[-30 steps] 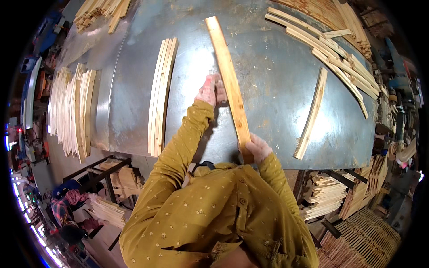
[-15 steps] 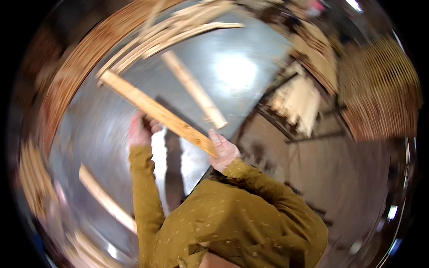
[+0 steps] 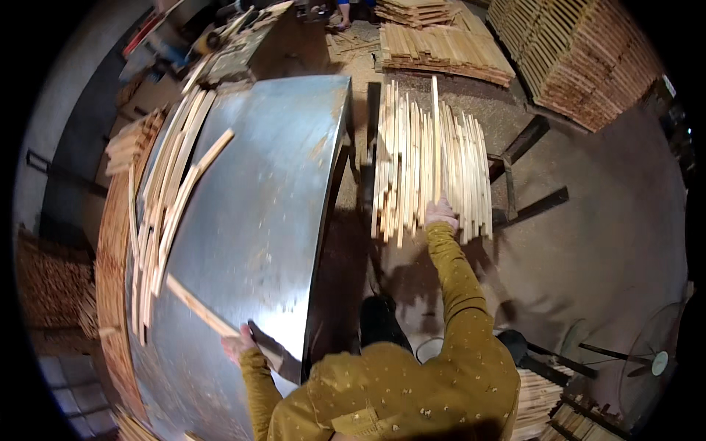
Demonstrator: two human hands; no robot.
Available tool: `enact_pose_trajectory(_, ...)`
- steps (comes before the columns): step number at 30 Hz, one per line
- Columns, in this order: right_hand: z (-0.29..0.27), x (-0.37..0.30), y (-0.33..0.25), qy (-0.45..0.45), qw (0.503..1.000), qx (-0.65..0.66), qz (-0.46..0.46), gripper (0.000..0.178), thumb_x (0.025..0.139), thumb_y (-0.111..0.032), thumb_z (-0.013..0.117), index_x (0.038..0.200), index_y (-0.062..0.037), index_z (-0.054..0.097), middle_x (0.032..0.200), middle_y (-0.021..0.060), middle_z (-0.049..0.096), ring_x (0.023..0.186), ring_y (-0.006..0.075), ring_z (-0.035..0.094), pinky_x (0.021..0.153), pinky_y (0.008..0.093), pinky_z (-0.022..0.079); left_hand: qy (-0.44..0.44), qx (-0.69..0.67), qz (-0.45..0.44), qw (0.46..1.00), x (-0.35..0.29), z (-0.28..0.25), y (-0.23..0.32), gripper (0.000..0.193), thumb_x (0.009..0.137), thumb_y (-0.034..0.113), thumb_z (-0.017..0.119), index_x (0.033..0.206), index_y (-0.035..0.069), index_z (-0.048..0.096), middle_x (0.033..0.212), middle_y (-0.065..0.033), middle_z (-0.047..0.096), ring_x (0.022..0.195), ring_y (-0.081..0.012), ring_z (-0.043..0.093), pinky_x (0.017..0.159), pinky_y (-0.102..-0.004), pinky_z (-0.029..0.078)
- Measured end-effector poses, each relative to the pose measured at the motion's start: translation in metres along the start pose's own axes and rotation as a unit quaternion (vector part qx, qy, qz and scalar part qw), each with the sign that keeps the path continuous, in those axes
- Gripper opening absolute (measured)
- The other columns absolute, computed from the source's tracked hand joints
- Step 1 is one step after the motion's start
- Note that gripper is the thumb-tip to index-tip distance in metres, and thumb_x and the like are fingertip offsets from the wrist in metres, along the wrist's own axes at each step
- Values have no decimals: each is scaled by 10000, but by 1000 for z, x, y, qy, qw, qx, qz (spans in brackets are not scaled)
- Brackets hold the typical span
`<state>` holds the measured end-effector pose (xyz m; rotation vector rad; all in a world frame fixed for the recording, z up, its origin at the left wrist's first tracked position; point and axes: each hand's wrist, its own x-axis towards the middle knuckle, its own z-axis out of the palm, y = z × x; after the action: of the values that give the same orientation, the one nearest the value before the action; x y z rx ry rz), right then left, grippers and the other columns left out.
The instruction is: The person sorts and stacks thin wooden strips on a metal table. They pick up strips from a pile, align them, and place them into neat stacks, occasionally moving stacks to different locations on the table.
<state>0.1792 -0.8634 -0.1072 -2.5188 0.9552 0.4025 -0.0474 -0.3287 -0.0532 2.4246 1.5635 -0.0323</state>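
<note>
Out to the right, my right hand [image 3: 442,213] grips the near end of a pale wooden strip [image 3: 436,132], which points away from me over a stack of similar strips [image 3: 404,173]. The held strip lies along or just above the stack; I cannot tell which. My left hand [image 3: 238,344] is closed on the near end of another wooden strip [image 3: 197,303] at the metal-topped table [image 3: 257,198]. That strip slants away to the left. Beyond it, a loose bundle of long strips [image 3: 173,154] lies along the table's left side.
Dark metal bars [image 3: 531,209] stick out right of the strip stack. Farther off stand flat wood piles [image 3: 441,51] and a tall slatted stack [image 3: 581,59]. A machine bench [image 3: 272,44] stands beyond the table. At lower right is a round fan [image 3: 660,362].
My view has swung to the right. The strip once held across both hands over the table is now over the stack in my right hand; my left hand has taken hold of another strip.
</note>
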Motion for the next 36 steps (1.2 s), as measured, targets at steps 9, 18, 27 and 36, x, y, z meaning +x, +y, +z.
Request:
enact_pose_trajectory(9,36,212,-51,-120,990,42,66,542,1012,-361,443,1493,-143,323,1299,145,593,1075,262,645,893,426,553,75,-544,-264,793,3,42,84,649,871,97,652,1453,67,367,1203,-156,575,947,-317,589,832,-405,502)
enact_pose_trajectory(18,84,259,-72,-66,948,-277,-143,307,974,-234,451,1165,-90,643,1229,124,630,1063,283,640,824,413,562,-141,-306,-172,926,-9,-2,90,552,823,70,622,1323,-20,405,1036,-168,631,892,-268,639,761,-370,539)
enact_pose_trajectory(27,-19,-38,-246,68,722,337,-601,409,927,-194,605,1278,15,582,1195,227,629,1078,324,620,967,398,496,-111,-699,-250,660,-34,-6,50,334,909,213,630,1192,50,562,935,-132,663,721,-268,657,667,-381,552)
enact_pose_trajectory(36,140,-251,-517,-63,562,-263,-781,755,912,-464,587,1512,-110,297,1495,136,411,1374,292,397,1125,414,331,-115,-733,-288,605,-20,-72,-53,315,972,97,522,1272,3,519,1004,-141,670,716,-246,665,564,-370,570)
